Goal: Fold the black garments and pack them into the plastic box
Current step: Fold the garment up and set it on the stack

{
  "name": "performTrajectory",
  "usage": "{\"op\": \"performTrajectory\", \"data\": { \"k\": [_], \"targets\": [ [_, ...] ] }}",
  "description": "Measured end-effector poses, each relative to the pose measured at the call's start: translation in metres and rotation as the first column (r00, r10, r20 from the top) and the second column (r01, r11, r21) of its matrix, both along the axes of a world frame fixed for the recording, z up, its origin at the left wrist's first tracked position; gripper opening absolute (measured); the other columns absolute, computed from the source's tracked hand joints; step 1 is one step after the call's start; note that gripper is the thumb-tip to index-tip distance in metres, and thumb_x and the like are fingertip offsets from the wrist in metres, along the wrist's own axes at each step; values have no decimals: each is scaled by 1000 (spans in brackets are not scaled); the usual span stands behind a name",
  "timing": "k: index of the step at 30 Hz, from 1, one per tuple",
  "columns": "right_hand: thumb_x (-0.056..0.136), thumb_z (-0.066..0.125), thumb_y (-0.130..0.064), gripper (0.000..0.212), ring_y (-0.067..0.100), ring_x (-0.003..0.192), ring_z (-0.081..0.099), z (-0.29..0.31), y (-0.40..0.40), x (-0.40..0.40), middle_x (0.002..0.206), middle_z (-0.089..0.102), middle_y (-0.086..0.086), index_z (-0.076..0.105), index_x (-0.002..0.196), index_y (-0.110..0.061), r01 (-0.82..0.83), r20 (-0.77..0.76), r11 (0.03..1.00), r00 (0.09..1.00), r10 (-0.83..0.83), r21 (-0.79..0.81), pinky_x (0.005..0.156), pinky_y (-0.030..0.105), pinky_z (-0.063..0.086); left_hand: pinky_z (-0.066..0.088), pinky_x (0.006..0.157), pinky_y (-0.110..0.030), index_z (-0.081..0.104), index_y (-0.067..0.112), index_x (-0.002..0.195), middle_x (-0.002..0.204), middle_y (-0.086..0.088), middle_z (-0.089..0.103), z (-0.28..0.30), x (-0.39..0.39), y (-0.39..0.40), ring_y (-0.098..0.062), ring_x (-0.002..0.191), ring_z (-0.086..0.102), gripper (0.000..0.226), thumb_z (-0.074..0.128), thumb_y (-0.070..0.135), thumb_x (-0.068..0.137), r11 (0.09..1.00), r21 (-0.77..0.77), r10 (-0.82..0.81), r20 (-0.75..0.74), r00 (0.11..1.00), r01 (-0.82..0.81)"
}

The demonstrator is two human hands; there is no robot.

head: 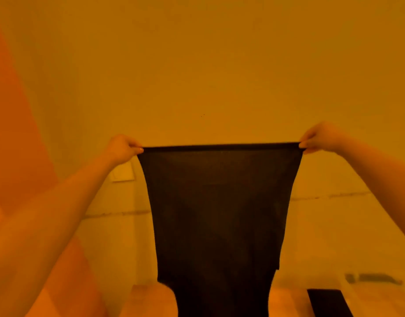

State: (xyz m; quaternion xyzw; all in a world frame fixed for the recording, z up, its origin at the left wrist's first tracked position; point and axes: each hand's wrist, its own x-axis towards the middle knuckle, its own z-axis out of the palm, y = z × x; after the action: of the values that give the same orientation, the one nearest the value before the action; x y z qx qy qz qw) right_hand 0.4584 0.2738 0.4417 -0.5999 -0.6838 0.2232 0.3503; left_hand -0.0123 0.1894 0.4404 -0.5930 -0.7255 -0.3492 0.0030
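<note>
Garment [219, 213] black, hanging | hands [122, 146] [318, 137] pinch top corners (edge taut)

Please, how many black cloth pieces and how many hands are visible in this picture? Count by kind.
Black cloth pieces: 2, the held garment and a dark piece at lower right
Hands: 2, left hand and right hand
Total: 4

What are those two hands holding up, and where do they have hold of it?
A black garment, pinched at the two ends of its stretched top edge: left hand one corner, right hand the other.
</note>
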Motion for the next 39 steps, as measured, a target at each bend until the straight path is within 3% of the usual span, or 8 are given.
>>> {"op": "performTrajectory", "data": {
  "k": [5, 8, 12, 18, 27, 31, 35, 39],
  "targets": [
    [82, 62, 5, 11, -4, 37, 55, 37, -9, 11, 36, 56, -11, 63, 92, 0, 53, -133, 981, 991, -28, 189, 41, 6, 44, 32, 70, -25, 68, 0, 104, 91, -19, 63, 32, 12, 9, -21, 83, 50, 22, 61, 12, 87, 982, 190, -17, 46, 999, 8],
    [82, 64, 0, 11, 6, 47, 58, 41, -20, 18, 47, 61, -7, 66, 93, 4, 51, -74, 971, 997, -35, 234, 48, 15, 48, 35, 59, -25, 68, 0, 103, 86, -11, 60, 28, 17, 1, -20, 83, 51, 20, 61, 10, 87, 971, 237, -64, 111, 992, 37],
    [84, 64, -7, 11, 8, 58, 47, 29, -52, 26, 60, 57, -7, 63, 74, -12, 24, -54, 951, 998, -7, 309, 54, 21, 33, 34, 58, -20, 66, 9, 97, 82, -11, 57, 6, 16, -30, -18, 68, 49, 11, 58, 10, 89, 967, 241, -125, 190, 974, 77],
    [84, 56, 8, 25, -8, 51, 58, -63, -134, 33, 50, 63, -14, 58, 73, -15, -73, -178, 989, 979, 96, 132, 54, 2, 44, 37, 64, -20, 57, 21, 73, 63, 4, 58, -79, 1, -107, 5, 53, 55, 26, 53, 1, 89, 979, 105, -202, 367, 908, 175],
    [79, 62, 11, 34, 1, 52, 57, -252, -269, 35, 55, 63, -1, 68, 61, -17, 4, -157, 971, 987, -43, -239, 53, 9, 43, 24, 35, -13, 66, 21, 81, 47, 7, 53, -259, -4, -247, -6, 35, 34, 17, 55, 14, 90, 921, -288, -129, 411, 902, 263],
    [81, 63, 6, 25, 3, 46, 52, -310, -327, 27, 52, 57, -1, 66, 68, -14, 45, -59, 935, 996, -70, -352, 48, 11, 39, 28, 41, -16, 67, 36, 67, 61, -3, 61, -312, -2, -293, -8, 40, 39, 33, 58, 13, 89, 897, -347, -99, 449, 888, 275],
    [84, 61, 3, 14, 24, 65, 53, -339, -377, 18, 65, 58, 10, 66, 75, -6, 101, -10, 908, 993, -115, -405, 63, 30, 40, 37, 51, -19, 63, 27, 71, 69, 0, 62, -340, 5, -334, 2, 43, 47, 26, 57, 10, 89, 847, -423, -107, 458, 883, 322],
    [85, 61, 0, 13, 26, 73, 56, -349, -413, 12, 74, 60, 15, 65, 76, -8, 129, -15, 899, 989, -149, -419, 69, 34, 43, 38, 57, -19, 66, 20, 80, 72, 2, 62, -353, 8, -366, -7, 58, 49, 16, 56, 14, 91, 810, -479, -97, 460, 883, 339]
  ]
}}
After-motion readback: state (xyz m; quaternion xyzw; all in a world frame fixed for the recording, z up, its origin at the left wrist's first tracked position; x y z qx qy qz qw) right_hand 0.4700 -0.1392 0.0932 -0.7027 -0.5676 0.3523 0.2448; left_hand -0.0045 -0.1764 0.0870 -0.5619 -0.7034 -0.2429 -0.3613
